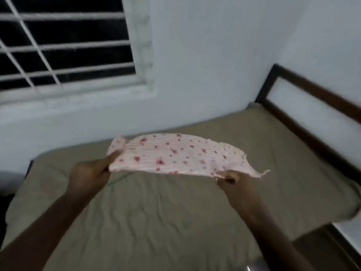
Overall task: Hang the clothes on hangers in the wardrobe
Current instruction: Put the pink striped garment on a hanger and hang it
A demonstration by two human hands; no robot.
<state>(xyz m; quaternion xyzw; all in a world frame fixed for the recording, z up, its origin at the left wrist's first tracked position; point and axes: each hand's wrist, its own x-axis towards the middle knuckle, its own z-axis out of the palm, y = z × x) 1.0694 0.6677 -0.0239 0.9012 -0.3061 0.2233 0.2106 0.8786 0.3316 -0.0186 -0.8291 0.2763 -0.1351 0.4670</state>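
A small pink garment (175, 153) with red flower prints is stretched out flat in the air above the bed. My left hand (91, 173) grips its left edge, thumb on top of the cloth. My right hand (230, 179) pinches its right lower edge, where a thin strap or corner sticks out to the right. A thin green line, perhaps a hanger (119, 178), shows on the bed just under the garment; most of it is hidden. No wardrobe is in view.
The bed (156, 222) with an olive-brown sheet fills the lower frame. A dark wooden headboard (304, 114) runs along the right. A barred window (64, 45) is set in the pale wall (205, 65) behind the bed.
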